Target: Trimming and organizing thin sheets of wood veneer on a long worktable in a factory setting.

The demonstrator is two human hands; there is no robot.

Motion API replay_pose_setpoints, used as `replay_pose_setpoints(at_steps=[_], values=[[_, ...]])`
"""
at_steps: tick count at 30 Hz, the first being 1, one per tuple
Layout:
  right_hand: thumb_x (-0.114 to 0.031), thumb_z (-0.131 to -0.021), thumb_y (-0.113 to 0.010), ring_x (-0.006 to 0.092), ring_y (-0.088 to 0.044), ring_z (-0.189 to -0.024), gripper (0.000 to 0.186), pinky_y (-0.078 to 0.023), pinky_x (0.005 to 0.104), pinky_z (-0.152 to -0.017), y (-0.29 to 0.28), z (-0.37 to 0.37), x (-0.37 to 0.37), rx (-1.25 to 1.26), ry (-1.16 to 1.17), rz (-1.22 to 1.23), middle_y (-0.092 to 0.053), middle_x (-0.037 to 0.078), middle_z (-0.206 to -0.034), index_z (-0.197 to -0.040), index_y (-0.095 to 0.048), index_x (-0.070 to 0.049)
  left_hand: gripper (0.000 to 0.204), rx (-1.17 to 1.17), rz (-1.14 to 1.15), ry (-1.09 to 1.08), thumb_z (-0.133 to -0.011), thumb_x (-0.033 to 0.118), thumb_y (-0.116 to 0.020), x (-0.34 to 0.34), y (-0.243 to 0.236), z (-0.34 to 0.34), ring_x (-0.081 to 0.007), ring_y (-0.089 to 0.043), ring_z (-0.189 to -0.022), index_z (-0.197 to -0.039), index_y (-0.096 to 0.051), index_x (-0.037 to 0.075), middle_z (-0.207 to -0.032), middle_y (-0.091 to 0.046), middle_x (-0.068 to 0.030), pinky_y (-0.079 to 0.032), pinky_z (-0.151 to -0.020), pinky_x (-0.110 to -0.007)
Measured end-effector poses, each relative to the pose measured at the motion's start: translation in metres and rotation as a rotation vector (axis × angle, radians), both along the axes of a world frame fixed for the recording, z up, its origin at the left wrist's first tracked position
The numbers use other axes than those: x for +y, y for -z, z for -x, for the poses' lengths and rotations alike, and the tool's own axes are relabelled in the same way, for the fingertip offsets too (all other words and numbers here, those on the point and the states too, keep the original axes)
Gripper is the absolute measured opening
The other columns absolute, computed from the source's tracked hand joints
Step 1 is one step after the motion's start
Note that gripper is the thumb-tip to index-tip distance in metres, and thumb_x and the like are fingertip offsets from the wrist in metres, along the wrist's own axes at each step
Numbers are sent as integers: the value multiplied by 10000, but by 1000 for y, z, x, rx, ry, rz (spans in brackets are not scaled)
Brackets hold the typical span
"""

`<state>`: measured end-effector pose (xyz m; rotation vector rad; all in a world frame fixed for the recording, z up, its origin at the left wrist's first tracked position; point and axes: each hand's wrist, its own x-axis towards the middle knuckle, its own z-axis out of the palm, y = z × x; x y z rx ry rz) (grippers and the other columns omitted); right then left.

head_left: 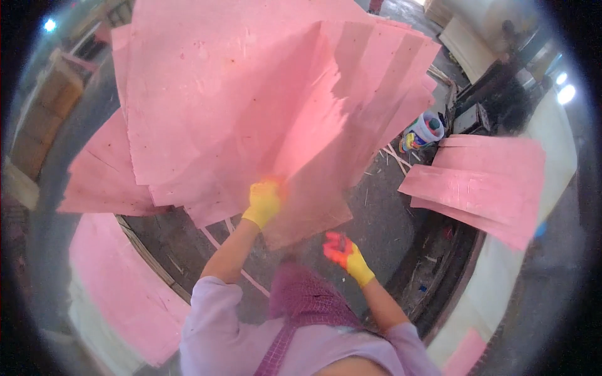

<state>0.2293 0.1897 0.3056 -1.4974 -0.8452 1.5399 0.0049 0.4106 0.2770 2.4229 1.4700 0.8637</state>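
Large thin pink sheets, which look like wood veneer, lie in a loose, fanned stack in front of me. My left hand [264,199], in a yellow glove with orange on it, is closed on the near part of a pink veneer sheet [307,147]. That sheet is bent up, and its ragged edge stands over the sheets [382,81] behind it. Part of the left fingers is hidden against the pink surface. My right hand [348,255], gloved alike, hangs just right of the stack's near corner, fingers apart and holding nothing.
To the right, more pink sheets [483,182] lie on a pale stack. A white bucket [426,130] with a colourful label stands beyond them. Another pink sheet [119,282] lies at my near left. Narrow strips and scraps litter the dark floor [382,213].
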Motion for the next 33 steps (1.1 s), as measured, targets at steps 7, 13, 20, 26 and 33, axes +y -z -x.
replay_pose_setpoints(at_steps=[7,13,20,26,33], values=[[-154,-849,-611,156,-520,-1007,568,-455,334,-864,26,58,100,341,207,-190,-498,51,-1178,-1345,-348,-69,136,19,79,131,-754,238,-587,-35,-27,-56,-325,-576,-613,-731,-569,105,-631,-574,-121,-425,-527,-454],[-224,-917,-495,161,-493,-1064,425,-433,322,-900,117,85,159,232,407,-360,-504,47,-1179,-1299,-383,-73,156,15,-5,51,-745,265,-609,-37,-23,-69,-328,-567,-606,-750,-556,118,-626,-567,-103,-415,-505,-452],[-224,-917,-496,157,-488,-1072,412,-426,318,-907,154,76,154,513,571,-304,-506,38,-1168,-1289,-391,-79,917,-60,-171,-146,-684,374,-696,-51,-73,-92,-400,-464,-1159,-1373,-253,-37,-1333,-384,-277,-426,-927,-422],[-224,-918,-496,154,-485,-1078,401,-420,315,-913,177,55,133,600,588,-302,-508,30,-1160,-1281,-398,-84,605,-32,213,-128,-774,372,-565,-59,-60,-118,-320,-619,-773,-1220,-476,-28,-840,-639,-172,-455,-689,-459],[-419,-906,-347,213,-484,-1115,517,-397,361,-959,162,45,94,899,424,-274,-513,84,-1196,-1264,-438,-57,729,48,439,-5,-742,153,-585,-90,-87,-106,-390,-585,-932,-1371,-269,-39,-1094,-571,-255,-474,-762,-437]])
